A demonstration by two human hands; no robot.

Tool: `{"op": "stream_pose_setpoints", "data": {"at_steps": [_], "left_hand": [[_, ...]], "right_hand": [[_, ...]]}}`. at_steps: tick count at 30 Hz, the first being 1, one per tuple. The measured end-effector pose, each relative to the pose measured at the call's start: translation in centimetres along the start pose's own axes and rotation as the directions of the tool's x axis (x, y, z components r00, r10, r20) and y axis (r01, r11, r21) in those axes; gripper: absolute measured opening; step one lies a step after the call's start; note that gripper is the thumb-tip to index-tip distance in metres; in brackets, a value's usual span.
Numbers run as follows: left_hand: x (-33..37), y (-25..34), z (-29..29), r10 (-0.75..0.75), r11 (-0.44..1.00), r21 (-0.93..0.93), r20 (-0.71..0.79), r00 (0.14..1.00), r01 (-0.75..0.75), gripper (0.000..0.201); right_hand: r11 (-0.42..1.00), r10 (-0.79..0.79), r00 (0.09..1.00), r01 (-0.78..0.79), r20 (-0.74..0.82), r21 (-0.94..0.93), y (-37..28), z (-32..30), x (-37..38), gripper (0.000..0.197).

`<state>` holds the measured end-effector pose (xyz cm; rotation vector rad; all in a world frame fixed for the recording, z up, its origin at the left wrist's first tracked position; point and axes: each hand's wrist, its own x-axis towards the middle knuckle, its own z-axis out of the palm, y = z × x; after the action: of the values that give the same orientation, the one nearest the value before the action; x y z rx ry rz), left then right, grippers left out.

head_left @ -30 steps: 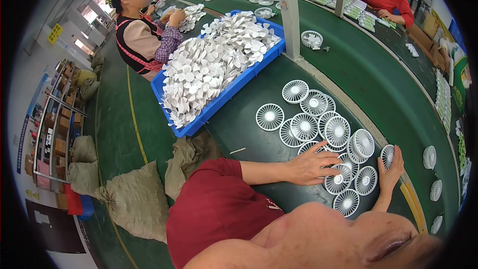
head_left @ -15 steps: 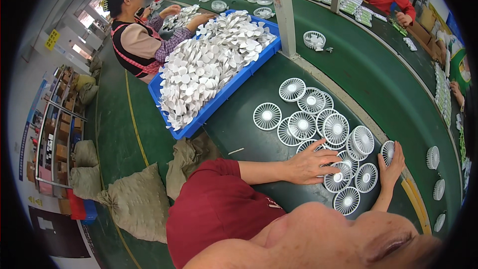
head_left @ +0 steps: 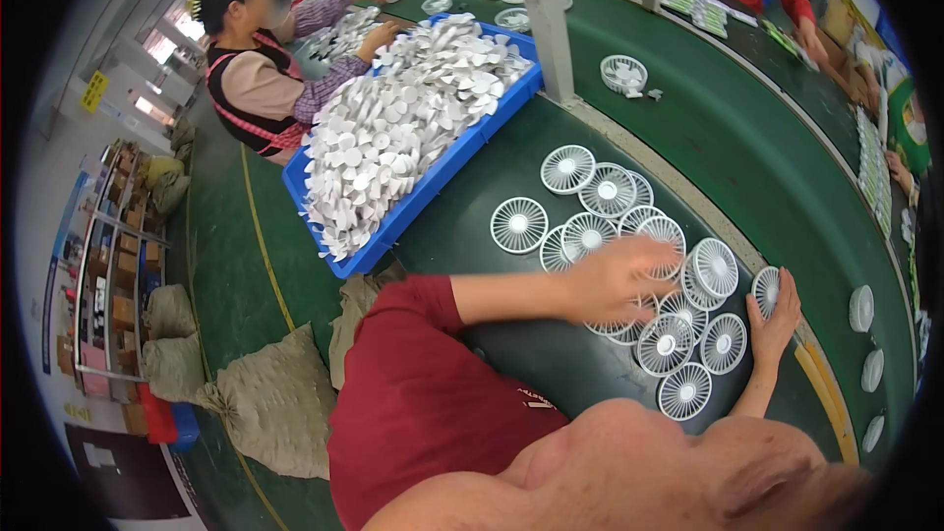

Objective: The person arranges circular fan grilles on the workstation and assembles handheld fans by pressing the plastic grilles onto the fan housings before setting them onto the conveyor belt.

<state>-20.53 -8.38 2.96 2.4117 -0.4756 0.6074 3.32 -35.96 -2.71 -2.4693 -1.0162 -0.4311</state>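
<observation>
White round fan grilles (head_left: 518,225) with radial ribs lie in a loose, partly overlapping cluster on the dark green work surface. My left hand (head_left: 621,280) is over the middle of this cluster, its fingers smeared by motion. Whether it grips a grille cannot be made out. At the right edge of the surface, my right hand (head_left: 780,320) holds another fan grille (head_left: 765,293) tilted on edge, fingers along its right side and thumb at its lower left.
A blue crate (head_left: 413,226) heaped with white fan blades (head_left: 393,138) stands at the far left. Beyond a white post (head_left: 543,20), a green conveyor (head_left: 728,152) carries several fan housings (head_left: 623,74). A co-worker (head_left: 251,79) works behind the crate; sacks (head_left: 275,403) stand on the floor.
My left hand has moved up and slightly left from the lower grilles to the middle of the cluster. My right hand stays at the edge grille. The co-worker's far arm has reached toward the conveyor.
</observation>
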Motion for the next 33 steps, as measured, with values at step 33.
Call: {"op": "stream_pose_setpoints", "data": {"at_steps": [33], "left_hand": [[13.7,-16.3,-0.6,-0.691,0.389,-0.764,0.128,0.711,0.515,0.059]], "right_hand": [[0.920,0.068,0.982,0.007,-0.178,0.391,-6.0,-4.4,2.8,0.072]]}}
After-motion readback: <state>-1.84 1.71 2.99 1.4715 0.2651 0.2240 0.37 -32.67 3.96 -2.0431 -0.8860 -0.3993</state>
